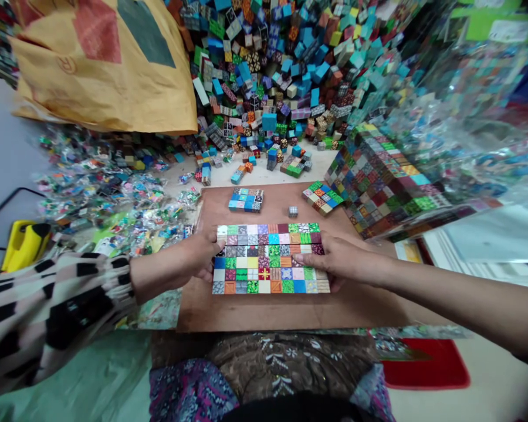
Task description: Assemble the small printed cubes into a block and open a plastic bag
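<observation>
A flat rectangular grid of small patterned, many-coloured cubes (268,258) lies on a brown wooden board (255,310) over my lap. My left hand (200,255) presses against the grid's left edge, fingers curled along it. My right hand (341,258) presses on the right edge, fingers laid against the cubes. Both hands squeeze the grid from the sides. Beyond it on the board sit a small blue block cluster (245,200), a single grey cube (293,211) and a slanted green and orange cluster (322,197).
A huge heap of loose coloured cubes (281,76) fills the back. A stacked block of cubes (378,181) stands at right under clear plastic. A yellow bag (105,64) hangs at upper left, small plastic packets (110,199) lie left, and a red mat (426,363) sits at lower right.
</observation>
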Tool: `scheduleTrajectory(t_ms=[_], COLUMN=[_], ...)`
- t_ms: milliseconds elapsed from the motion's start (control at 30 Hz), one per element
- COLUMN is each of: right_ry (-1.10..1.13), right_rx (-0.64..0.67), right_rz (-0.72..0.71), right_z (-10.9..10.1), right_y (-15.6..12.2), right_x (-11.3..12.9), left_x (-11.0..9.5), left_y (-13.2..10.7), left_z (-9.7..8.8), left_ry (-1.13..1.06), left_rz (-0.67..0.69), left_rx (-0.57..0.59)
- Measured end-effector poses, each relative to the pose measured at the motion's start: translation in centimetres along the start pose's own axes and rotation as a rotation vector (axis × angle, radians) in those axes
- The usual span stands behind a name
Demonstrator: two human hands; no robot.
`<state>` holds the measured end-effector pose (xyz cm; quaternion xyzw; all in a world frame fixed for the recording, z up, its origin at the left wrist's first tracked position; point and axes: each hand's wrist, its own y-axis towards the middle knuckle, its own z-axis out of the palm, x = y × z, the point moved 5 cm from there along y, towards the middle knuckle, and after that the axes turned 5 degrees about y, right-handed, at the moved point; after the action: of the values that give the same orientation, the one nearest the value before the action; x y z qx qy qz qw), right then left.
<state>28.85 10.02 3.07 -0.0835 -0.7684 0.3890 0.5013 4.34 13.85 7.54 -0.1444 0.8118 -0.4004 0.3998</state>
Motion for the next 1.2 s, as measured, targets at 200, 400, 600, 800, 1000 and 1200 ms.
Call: scheduleTrajectory(t_ms=[200,400,600,800,1000,1200], right_ry=[-0.021,-0.012,-0.018,-0.059,-0.082,-0.117], right_rx=[-0.040,-0.037,-0.098,-0.156,-0.214,-0.268], right_rz=[-0.049,-0.148,-0.161,-0.147,-0.170,-0.209], right_z=[-0.3,-0.9,-1.8,-2.0,-2.2,-2.5], right_y=[0.1,1.7,3.3,3.3,3.3,3.3], right_x=[1.3,1.1,0.8,2.1,2.9,2.8], left_x=[-0.2,-0.3,-0.8,-1.6,-1.5,-0.8], left_y=[0.2,1.1,1.9,2.0,2.4,2.7], left_z=[-0.7,-1.9,-2.6,-2.6,-2.8,-3.0], left_ry=[-0.054,-0.007,-0.006,-0.015,-0.001,0.000], left_rz=[0.086,0.142,0.181,0.158,0.189,0.193], left_rx=[0.020,-0.063,-0.086,-0.089,-0.095,-0.107])
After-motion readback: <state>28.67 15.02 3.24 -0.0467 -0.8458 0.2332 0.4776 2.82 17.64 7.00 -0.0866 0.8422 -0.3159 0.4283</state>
